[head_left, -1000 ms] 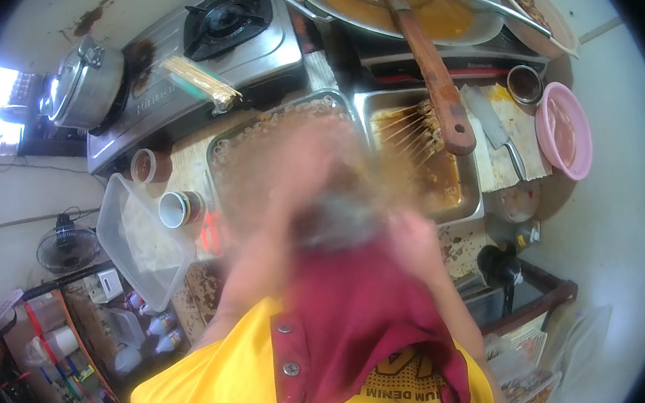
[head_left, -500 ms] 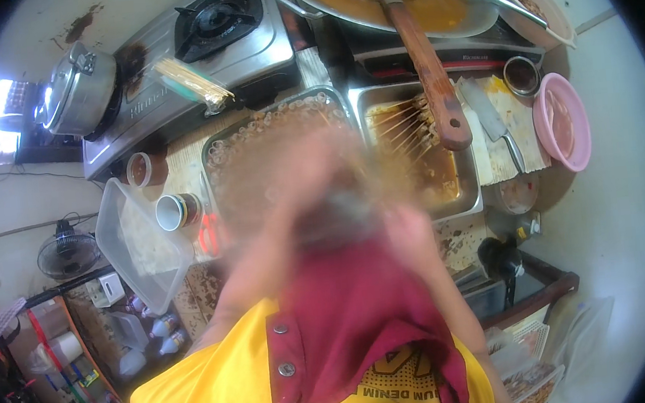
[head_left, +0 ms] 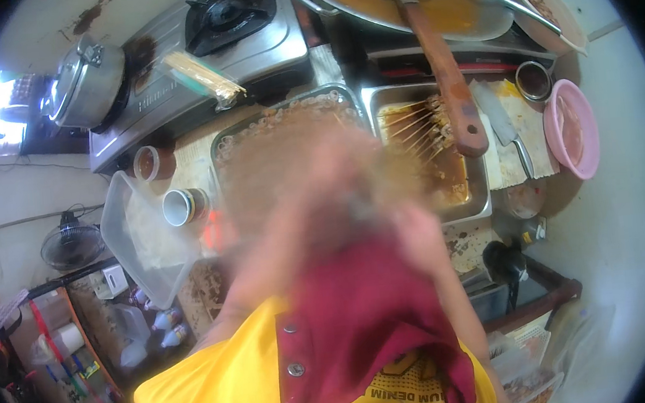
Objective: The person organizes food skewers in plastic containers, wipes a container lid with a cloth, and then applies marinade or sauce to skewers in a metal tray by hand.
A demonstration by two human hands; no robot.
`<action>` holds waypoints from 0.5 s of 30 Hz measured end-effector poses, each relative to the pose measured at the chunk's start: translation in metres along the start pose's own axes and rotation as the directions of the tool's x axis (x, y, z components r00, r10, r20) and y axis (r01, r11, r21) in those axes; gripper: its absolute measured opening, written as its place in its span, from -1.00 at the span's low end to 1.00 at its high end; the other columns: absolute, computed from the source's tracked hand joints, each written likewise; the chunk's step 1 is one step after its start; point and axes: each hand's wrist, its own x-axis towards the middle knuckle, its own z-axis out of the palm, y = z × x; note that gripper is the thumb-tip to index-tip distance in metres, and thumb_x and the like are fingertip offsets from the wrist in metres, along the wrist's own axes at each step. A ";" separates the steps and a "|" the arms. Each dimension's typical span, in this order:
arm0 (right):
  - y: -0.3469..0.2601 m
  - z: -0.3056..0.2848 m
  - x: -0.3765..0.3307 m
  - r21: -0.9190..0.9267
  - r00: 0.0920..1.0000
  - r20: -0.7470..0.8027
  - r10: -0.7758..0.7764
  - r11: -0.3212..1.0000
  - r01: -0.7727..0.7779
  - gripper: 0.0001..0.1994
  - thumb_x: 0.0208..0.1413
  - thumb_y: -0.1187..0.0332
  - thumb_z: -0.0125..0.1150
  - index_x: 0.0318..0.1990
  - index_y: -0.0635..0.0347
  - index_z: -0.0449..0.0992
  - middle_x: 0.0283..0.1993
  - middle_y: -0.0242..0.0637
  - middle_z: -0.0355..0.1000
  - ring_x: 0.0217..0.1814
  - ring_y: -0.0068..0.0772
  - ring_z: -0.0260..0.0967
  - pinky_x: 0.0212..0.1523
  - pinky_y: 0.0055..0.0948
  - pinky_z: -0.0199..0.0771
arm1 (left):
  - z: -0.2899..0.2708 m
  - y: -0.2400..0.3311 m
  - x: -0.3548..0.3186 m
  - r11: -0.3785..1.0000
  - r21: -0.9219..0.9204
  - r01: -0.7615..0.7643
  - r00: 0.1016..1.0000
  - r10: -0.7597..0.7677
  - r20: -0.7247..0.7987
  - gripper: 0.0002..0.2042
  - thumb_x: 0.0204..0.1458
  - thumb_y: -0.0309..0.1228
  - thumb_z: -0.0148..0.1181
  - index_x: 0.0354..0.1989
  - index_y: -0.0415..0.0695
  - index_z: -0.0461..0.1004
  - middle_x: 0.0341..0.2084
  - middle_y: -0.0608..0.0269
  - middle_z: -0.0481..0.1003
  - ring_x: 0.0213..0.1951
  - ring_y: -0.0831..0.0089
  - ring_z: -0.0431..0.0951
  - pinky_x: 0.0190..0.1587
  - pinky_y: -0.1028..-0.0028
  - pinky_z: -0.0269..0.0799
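Note:
My left hand [head_left: 338, 158] reaches over a metal tray [head_left: 215, 151] that holds many pale, ring-shaped food pieces [head_left: 269, 122]. Much of that tray is smeared by blur. Close to the lower left corner of a second metal tray [head_left: 487, 201] is my right hand [head_left: 414, 228], also blurred. Several skewers [head_left: 412, 128] of food lie in brown sauce in this second tray. The fingers of both hands are too smeared to read, and whatever may be between them cannot be made out.
A wooden-handled strainer [head_left: 437, 68] rests across a wide pan [head_left: 503, 24], its handle overhanging the right tray. A knife [head_left: 507, 131] lies beside a pink bowl [head_left: 571, 130]. At left are scissors [head_left: 217, 230], a cup [head_left: 179, 208], a plastic container [head_left: 138, 244] and a stove [head_left: 174, 84] with skewer sticks [head_left: 204, 77].
The whole scene sits slightly farther right and lower in the picture. Both hands stay in about the same places over and beside the trays.

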 end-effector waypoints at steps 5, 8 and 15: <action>0.024 -0.005 0.002 0.105 0.977 -0.178 -0.117 0.985 0.137 -0.80 0.29 0.40 0.03 -0.12 0.34 0.51 -0.43 -0.51 0.38 -0.40 -0.68 0.24 -0.33 -0.60 0.31 | -0.021 0.028 -0.021 0.856 0.456 -0.243 0.948 0.309 -0.075 -0.71 0.12 -0.33 0.25 -0.03 -0.17 0.48 -0.24 0.15 0.56 -0.23 0.35 0.60 -0.16 0.40 0.54; 0.026 -0.009 0.001 0.206 0.986 -0.163 -0.031 0.976 0.065 -0.80 0.31 0.38 0.01 -0.10 0.32 0.50 -0.46 -0.56 0.31 -0.46 -0.75 0.17 -0.42 -0.66 0.22 | -0.068 0.030 -0.027 0.231 0.963 -0.140 0.807 0.590 -0.024 -0.77 0.06 -0.39 0.29 -0.14 -0.23 0.55 -0.40 0.19 0.59 -0.36 0.36 0.61 -0.29 0.41 0.52; 0.024 -0.003 0.008 0.336 0.989 -0.144 -0.015 0.940 0.063 -0.79 0.34 0.33 0.01 -0.08 0.29 0.49 -0.51 -0.61 0.23 -0.52 -0.80 0.08 -0.51 -0.71 0.11 | -0.098 -0.012 -0.039 -0.254 0.967 0.009 0.792 0.593 0.148 -0.75 0.00 -0.43 0.28 -0.14 -0.23 0.55 -0.36 0.04 0.58 -0.29 0.18 0.60 -0.22 0.29 0.50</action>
